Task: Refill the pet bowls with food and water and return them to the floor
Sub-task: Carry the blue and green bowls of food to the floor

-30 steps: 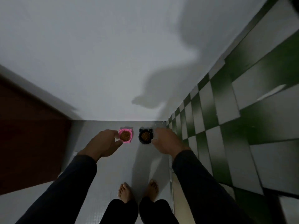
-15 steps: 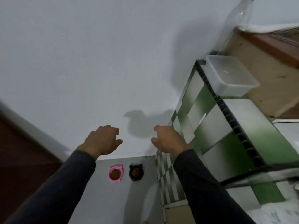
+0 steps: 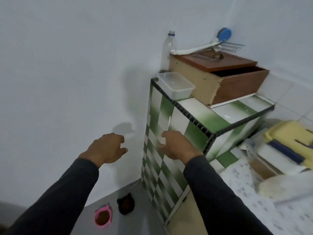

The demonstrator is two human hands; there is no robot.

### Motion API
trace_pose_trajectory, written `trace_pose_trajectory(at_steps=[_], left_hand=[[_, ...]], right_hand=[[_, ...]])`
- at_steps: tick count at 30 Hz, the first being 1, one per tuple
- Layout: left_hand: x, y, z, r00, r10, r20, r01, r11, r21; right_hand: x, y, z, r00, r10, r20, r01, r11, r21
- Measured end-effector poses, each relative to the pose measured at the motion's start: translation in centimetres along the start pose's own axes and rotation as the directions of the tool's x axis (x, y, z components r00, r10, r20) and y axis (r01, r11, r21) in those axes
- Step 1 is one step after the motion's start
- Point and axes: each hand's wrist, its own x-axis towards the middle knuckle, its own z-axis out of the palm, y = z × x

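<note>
- Both hands hang empty in mid-air: the left hand [image 3: 108,148] with fingers loosely curled before the white wall [image 3: 67,73], the right hand [image 3: 176,146] likewise relaxed in front of the green-and-white tiled counter [image 3: 199,119].
- Below them, a pink plastic cat-eared bowl [image 3: 103,217] and a black cat-eared bowl [image 3: 125,204], both holding brown kibble, sit side by side on the grey floor [image 3: 135,223] near the counter's base.
- On the counter stand a clear rectangular plastic tub [image 3: 176,85], a clear plastic bottle [image 3: 168,48] and a wooden box [image 3: 218,77].
</note>
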Motion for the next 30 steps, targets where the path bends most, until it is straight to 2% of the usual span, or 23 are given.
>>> trace_pose_trajectory(at_steps=[5,11,17,30], left_hand=[[-2.2,2.2,-0.7,0.985,0.170,0.014,-0.170,0.985,0.010],[-5.6,6.0,-0.2,0.933,0.353,0.068,-0.353,0.936,-0.018],[-9.2,11.8,0.9,0.854,0.516,0.061,-0.512,0.856,-0.078],[-19.2,26.6,5.0,0.686,0.722,0.091,-0.726,0.687,0.030]], right_hand=[[-6.7,0.7,-0.9,0.987,0.131,-0.096,-0.129,0.991,0.037],[-14.9,2.8,-1.2,0.931,0.320,-0.178,-0.312,0.947,0.073],[-24.0,6.0,-0.9,0.840,0.505,-0.197,-0.498,0.863,0.088],[-43.6,13.0,-0.3,0.600,0.766,-0.231,-0.733,0.642,0.224]])
